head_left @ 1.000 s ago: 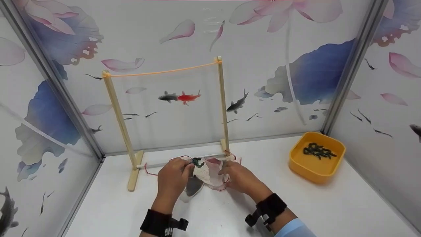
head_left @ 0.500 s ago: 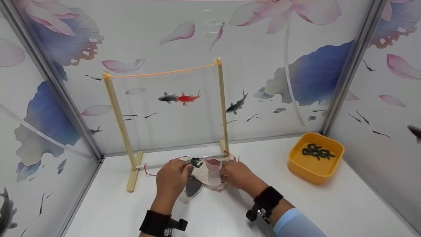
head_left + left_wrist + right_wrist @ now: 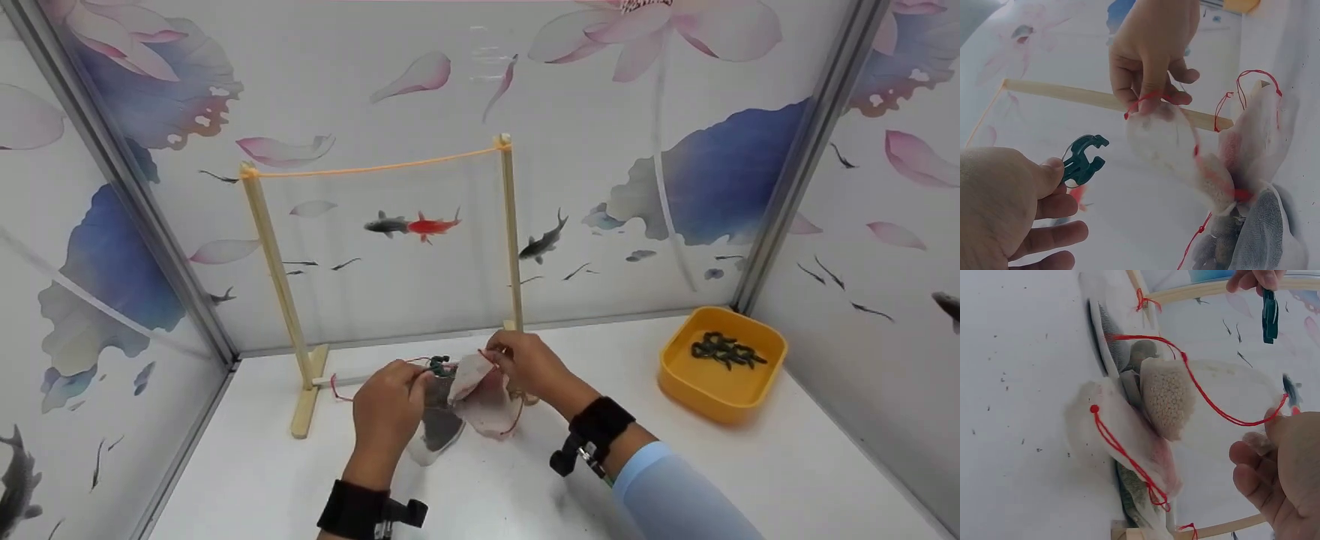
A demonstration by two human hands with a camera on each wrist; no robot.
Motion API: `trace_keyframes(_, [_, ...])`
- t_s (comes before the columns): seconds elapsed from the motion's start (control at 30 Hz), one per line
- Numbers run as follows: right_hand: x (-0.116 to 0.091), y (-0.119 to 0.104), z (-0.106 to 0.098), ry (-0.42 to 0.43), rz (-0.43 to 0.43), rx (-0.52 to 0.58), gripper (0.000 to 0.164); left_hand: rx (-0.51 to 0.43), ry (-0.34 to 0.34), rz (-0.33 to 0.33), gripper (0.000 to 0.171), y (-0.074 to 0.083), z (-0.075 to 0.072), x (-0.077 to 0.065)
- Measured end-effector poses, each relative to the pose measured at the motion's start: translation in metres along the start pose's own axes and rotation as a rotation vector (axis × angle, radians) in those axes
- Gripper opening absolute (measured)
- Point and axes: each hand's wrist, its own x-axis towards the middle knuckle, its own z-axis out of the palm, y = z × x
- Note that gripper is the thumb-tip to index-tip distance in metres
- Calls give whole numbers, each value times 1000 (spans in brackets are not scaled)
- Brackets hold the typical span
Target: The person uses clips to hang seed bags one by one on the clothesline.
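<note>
My left hand (image 3: 390, 409) pinches a dark green plastic clothes peg (image 3: 1081, 160) between thumb and forefinger. The peg's hooked jaws point away from the hand, apart from the bags. My right hand (image 3: 529, 364) pinches the top edge of a sheer white drawstring pouch (image 3: 1157, 138) by its red cord (image 3: 1230, 419). Small pale beads (image 3: 1168, 396) fill the bottom of this raised pouch. Under it lie other mesh bags: a pinkish one (image 3: 1145, 450) with a red cord and a dark grey one (image 3: 1264, 230).
Behind the hands stands a wooden frame (image 3: 276, 277) with an orange string (image 3: 375, 163) stretched across its top and a white rod (image 3: 349, 378) low down. A yellow tray (image 3: 720, 401) at right holds several dark green pegs (image 3: 727, 351). Printed panels enclose the white table (image 3: 247, 480).
My right hand has moved up and slightly left, raising the pouch's top edge. The left hand stays nearly in place with the peg.
</note>
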Motion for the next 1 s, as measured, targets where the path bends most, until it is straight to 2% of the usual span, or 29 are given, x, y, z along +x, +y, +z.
trace_keyframes(0.17, [12,-8,-14,80,24,59,9,-19,2,-23,9,-1,1,0])
trace_keyframes(0.37, [26,-24,-40,156,83,-86,12,-9,17,-20,11,-5,0,4])
trace_keyframes(0.53, [41,-38,-65,211,26,-140,13,-3,55,15,12,-6,-6,16])
trace_keyframes(0.67, [49,-52,-87,251,-12,-136,13,0,69,72,15,5,-18,44])
trace_keyframes(0.87, [62,-82,-115,248,-38,-126,20,18,105,150,18,26,-46,110])
trace_keyframes(1.0, [69,-102,-129,268,-30,-160,16,69,109,177,21,37,-64,153])
